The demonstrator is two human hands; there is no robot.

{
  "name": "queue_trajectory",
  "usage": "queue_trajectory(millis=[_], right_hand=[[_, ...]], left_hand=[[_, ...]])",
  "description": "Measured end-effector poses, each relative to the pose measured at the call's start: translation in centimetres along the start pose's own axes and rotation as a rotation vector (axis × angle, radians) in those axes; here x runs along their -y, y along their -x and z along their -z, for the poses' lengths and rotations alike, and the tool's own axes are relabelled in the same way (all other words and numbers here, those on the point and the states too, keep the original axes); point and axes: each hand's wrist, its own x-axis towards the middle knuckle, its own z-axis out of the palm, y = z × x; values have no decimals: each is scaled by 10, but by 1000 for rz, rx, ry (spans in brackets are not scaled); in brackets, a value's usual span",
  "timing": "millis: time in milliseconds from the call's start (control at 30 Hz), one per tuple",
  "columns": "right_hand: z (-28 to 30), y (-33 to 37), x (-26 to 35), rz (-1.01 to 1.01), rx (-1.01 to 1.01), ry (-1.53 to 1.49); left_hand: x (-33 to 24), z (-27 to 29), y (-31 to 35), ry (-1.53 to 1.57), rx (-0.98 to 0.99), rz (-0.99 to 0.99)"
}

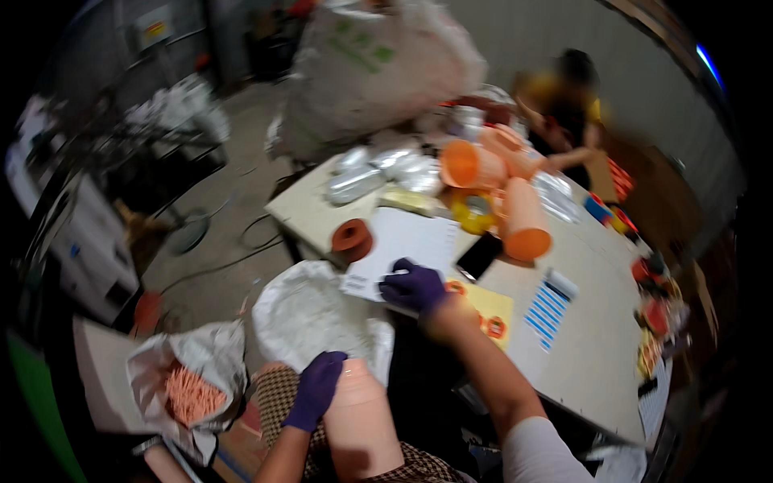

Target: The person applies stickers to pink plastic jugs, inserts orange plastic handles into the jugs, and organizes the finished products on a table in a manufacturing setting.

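Observation:
Both my hands wear purple gloves. My left hand (316,388) rests on top of a pale peach cylinder-shaped piece (362,423) that stands on my lap over checked fabric. My right hand (412,288) reaches forward and lies on the near edge of a white sheet of paper (403,245) on the beige table (588,354). A black phone (478,256) lies just right of the sheet, and a small orange-brown roll (352,239) sits at its left.
Orange cones (525,221) and clear plastic packets (378,171) crowd the table's far end. A white sack (310,314) hangs open below the table edge. A bag of orange pieces (192,392) sits at my left. Another person (568,113) works across the table. A large filled sack (366,68) stands behind.

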Motion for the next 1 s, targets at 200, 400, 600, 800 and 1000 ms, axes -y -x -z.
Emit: queue_trajectory(millis=[200, 400, 600, 800, 1000], right_hand=[[-3, -24, 21, 46, 175, 72], [-10, -23, 21, 51, 101, 87], [-8, -23, 22, 46, 124, 130], [-12, -28, 10, 161, 241, 272], [45, -35, 99, 271, -2, 80]], left_hand=[[-15, 5, 10, 15, -27, 76], [-19, 7, 11, 39, -9, 92], [-11, 1, 10, 103, -6, 121], [0, -7, 6, 28, -109, -35], [-6, 14, 15, -345, -135, -218]])
